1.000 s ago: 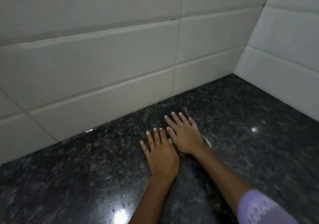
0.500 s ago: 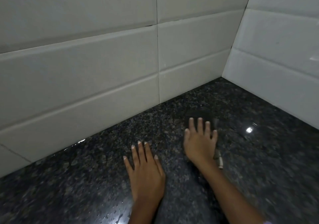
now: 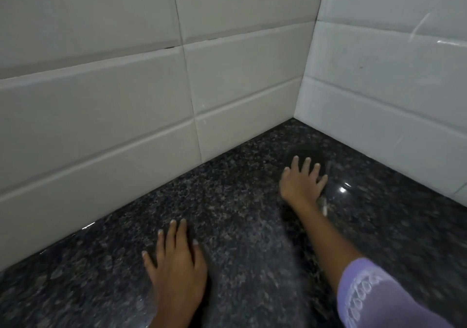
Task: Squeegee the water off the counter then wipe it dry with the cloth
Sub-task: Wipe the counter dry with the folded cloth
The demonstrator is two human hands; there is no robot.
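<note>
A dark speckled granite counter [image 3: 227,201] runs into a tiled corner. My right hand [image 3: 302,185] presses flat, fingers spread, on a dark cloth [image 3: 307,152] that blends with the stone; only its far edge shows beyond my fingertips, and a small pale tag [image 3: 324,207] shows beside my wrist. The cloth lies near the corner, close to the right wall. My left hand [image 3: 177,259] rests flat on the bare counter nearer to me, fingers apart, holding nothing. No squeegee is in view.
White wall tiles [image 3: 101,115] rise behind the counter, and a second tiled wall [image 3: 391,95] closes it on the right. Light glints on the stone [image 3: 342,190] right of the cloth. Water drops sit at the bottom edge by my left wrist [image 3: 144,310].
My right hand has slid the cloth to the right and away from me, toward the corner. My left hand stayed on the counter, and the two hands are now well apart.
</note>
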